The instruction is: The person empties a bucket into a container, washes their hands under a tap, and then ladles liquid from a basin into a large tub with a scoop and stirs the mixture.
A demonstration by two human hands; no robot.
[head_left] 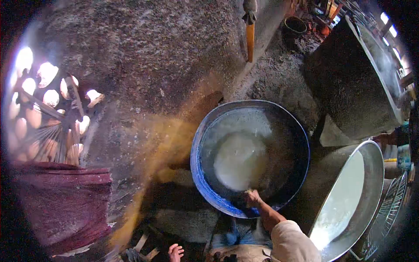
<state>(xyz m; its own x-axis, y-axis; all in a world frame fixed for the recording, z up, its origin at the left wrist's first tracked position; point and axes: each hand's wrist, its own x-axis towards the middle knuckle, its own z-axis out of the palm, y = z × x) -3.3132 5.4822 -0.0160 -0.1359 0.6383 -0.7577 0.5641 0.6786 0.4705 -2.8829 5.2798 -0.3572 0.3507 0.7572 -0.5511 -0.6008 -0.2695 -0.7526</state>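
Observation:
My right hand (253, 199) reaches over the near rim of a large round blue drum (202, 179) with its fingers closed. At my fingertips begins a pale, cloudy round shape (239, 161) inside the drum. Whether it is a submerged bowl or milky liquid, I cannot tell. Darker liquid (279, 161) surrounds it. Low in the view, my left hand (176, 252) hangs apart from the drum, fingers loosely spread and nothing visible in them.
To the right stands a wide metal basin (376, 192) holding whitish liquid. Behind it is a big dark block-like tank (349, 83). A bucket (295, 25) sits far back. Maroon cloth (65, 205) hangs at left, beside a rough wall (144, 56). A wooden handle (250, 41) leans there.

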